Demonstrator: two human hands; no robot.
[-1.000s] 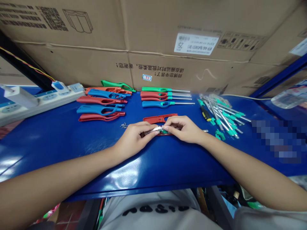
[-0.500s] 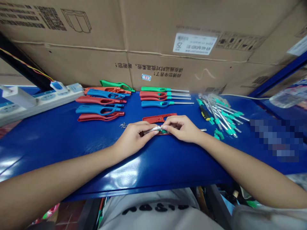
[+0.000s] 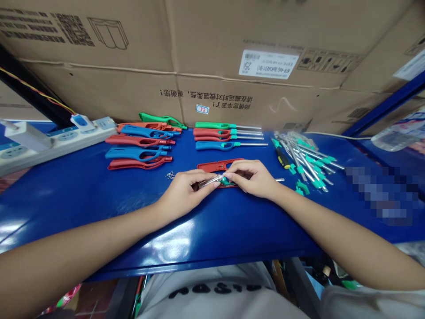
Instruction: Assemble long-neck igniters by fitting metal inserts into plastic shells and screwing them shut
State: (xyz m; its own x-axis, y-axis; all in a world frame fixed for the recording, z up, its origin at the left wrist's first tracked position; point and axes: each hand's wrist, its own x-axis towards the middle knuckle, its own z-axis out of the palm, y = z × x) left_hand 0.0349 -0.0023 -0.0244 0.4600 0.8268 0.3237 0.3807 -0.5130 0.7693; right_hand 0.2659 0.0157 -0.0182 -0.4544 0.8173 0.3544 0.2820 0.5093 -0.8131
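On my feed, the left hand (image 3: 189, 188) is holding a clear tube (image 3: 207, 181), its thumb and forefinger wrapping the sides with only the tube's thickness between them. The right hand (image 3: 250, 178) is pinching at the tube's pale end, thumb and forefinger nearly meeting; I'm fairly sure they are gripping that tip, but at this size I'm not making out whether they are also touching the green part (image 3: 226, 181) just beside it. The tube is slanting next to a red casing piece (image 3: 227, 186), which is lying partly hidden below the fingers, and a metal rod (image 3: 280, 180) is sticking out past the right hand.

A red handle half (image 3: 210, 167) is lying just beyond them on the blue table (image 3: 133, 239). Small screws (image 3: 170, 175) are lying near the left hand. Farther back, I'm seeing coloured handles (image 3: 139, 153) overlapping at the left and rod-tipped handles (image 3: 214, 145) lying in the middle. To the right, a screwdriver (image 3: 283, 158) (black and yellow, so easy to spot) is resting beside a heap of metal rods (image 3: 300, 161) with green ends. A cardboard box (image 3: 206, 57) is standing behind everything.
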